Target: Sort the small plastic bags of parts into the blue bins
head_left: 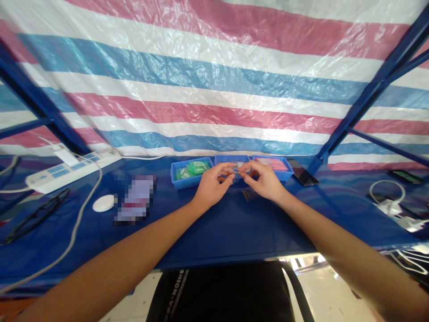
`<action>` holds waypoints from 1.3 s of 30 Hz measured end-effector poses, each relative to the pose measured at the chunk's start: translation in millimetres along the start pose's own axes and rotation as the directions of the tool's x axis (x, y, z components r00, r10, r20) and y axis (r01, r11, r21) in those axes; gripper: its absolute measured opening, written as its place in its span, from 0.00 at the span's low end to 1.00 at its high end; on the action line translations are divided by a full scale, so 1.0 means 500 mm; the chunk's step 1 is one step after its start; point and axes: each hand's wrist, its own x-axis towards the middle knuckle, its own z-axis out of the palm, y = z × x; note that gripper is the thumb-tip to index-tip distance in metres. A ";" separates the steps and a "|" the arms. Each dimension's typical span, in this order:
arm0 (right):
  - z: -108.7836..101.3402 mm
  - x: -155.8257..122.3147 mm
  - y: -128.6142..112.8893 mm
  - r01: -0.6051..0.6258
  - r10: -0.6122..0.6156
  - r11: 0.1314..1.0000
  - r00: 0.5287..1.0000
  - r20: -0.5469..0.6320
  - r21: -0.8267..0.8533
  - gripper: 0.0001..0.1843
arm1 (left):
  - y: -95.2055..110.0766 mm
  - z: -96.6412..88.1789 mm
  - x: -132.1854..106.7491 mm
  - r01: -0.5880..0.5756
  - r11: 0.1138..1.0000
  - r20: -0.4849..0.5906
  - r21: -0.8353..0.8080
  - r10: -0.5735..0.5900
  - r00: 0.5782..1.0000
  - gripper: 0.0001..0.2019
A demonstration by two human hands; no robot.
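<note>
My left hand (216, 181) and my right hand (260, 179) meet over the blue table, fingertips pinched close together. Between them is a small, clear, shiny piece (236, 175), too small to name; both hands seem to grip it. Right behind the hands stands a blue bin (231, 158), its contents mostly hidden by my fingers. To its left, another blue bin (190, 182) holds green and whitish small packets (196, 168). A third blue bin (288, 164) on the right holds pink sheets or packets (273, 163). Partly under my right hand lies a small dark flat piece (250, 194).
Left on the table (214, 237) are a pixelated phone (136, 199), a white round disc (103, 203), black glasses (36, 214), a cable (78, 219) and a power strip (73, 167). A dark phone (303, 173) lies right of the bins, with white chargers (392, 208) farther right.
</note>
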 end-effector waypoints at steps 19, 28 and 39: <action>0.013 -0.001 0.003 -0.168 0.165 0.973 0.986 0.032 0.158 0.12 | 0.008 -0.003 0.000 0.018 0.999 0.027 0.029 -0.019 0.999 0.21; 0.016 0.000 0.003 -0.214 0.213 0.942 0.976 0.031 0.259 0.13 | 0.004 -0.002 0.000 0.025 0.999 0.026 0.046 -0.027 0.999 0.20; 0.015 -0.003 0.008 -0.235 0.210 0.930 0.971 0.114 0.284 0.17 | 0.003 -0.004 -0.001 0.045 0.998 0.020 0.034 -0.046 0.999 0.21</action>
